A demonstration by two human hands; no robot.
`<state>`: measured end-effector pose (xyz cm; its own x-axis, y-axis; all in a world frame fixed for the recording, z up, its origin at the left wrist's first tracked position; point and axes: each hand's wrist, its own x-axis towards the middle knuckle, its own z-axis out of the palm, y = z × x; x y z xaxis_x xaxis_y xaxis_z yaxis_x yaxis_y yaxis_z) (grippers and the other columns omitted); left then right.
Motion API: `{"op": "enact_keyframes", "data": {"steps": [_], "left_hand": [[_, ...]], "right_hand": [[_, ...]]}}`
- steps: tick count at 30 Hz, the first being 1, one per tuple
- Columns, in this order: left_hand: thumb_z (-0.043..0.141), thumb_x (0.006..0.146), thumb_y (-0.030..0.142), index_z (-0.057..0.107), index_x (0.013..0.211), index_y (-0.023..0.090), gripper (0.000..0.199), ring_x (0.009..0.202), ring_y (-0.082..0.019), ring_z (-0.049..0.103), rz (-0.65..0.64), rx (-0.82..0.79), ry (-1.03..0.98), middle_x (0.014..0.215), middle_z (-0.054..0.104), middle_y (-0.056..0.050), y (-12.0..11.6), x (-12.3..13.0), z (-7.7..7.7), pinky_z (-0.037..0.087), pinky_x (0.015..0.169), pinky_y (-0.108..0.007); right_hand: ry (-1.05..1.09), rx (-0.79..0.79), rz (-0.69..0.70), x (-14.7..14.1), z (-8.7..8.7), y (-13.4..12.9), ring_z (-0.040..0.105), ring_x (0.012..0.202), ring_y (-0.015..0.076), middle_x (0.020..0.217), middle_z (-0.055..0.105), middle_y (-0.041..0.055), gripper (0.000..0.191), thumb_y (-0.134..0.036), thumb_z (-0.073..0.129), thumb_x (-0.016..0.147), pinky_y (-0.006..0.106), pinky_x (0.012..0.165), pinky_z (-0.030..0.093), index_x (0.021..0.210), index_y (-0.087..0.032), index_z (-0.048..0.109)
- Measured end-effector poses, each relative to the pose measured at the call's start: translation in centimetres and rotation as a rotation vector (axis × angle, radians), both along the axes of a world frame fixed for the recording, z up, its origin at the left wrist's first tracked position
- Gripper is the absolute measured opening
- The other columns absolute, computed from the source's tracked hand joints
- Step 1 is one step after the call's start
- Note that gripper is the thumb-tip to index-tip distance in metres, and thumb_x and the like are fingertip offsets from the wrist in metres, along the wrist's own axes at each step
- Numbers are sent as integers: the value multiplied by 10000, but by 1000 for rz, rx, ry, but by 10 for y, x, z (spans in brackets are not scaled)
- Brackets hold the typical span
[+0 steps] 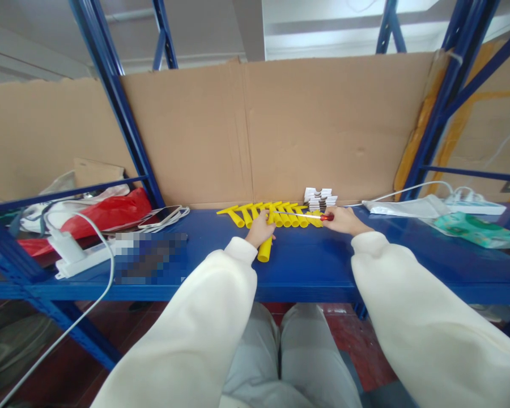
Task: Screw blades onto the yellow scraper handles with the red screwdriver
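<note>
My left hand (260,228) is closed around a yellow T-shaped plastic piece with a hollow round handle (264,251), whose open end points toward me. In my right hand (344,220) is a screwdriver with a red handle (327,216). Its thin metal shaft runs left, and the tip ends close to the head of the held yellow piece; whether they touch I cannot tell. Just behind my hands, several similar yellow T-shaped pieces (290,220) lie in a row. A stack of white notched pieces (320,198) stands behind the row's right end.
A blue shelf top (221,266) holds everything, with a cardboard sheet (323,124) behind. At left are a white power strip (83,259), a red bag (114,212) and a hanging cable. A green packet (478,229) and a white pouch (403,207) lie at right.
</note>
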<state>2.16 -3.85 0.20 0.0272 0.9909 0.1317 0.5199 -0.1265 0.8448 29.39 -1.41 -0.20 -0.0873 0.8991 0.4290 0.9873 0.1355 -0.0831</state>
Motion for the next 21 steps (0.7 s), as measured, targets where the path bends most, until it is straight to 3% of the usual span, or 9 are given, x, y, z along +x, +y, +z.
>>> {"op": "enact_keyframes", "data": {"steps": [8, 16, 21], "left_hand": [[556, 957, 103, 405, 1586, 269, 668, 625, -152, 745, 4, 2, 2, 1551, 554, -167, 0, 0, -1, 604, 512, -276], [545, 956, 92, 405, 1586, 260, 667, 572, -142, 719, -2, 7, -4, 1507, 598, -162, -1, 0, 0, 577, 476, -270], [552, 951, 110, 405, 1582, 262, 665, 620, -154, 741, 7, 1, 22, 1511, 593, -162, 0, -1, 0, 588, 495, -264]], "right_hand": [[7, -45, -29, 1, -3, 3, 692, 774, 247, 866, 767, 75, 202, -418, 665, 824, 301, 652, 427, 936, -251, 679], [-22, -66, -32, 0, -1, 3, 717, 902, 289, 954, 793, 72, 195, -375, 631, 832, 367, 813, 484, 955, -263, 732], [16, -24, 11, 3, -5, 7, 695, 806, 247, 863, 772, 59, 181, -398, 693, 799, 304, 717, 458, 912, -258, 711]]}}
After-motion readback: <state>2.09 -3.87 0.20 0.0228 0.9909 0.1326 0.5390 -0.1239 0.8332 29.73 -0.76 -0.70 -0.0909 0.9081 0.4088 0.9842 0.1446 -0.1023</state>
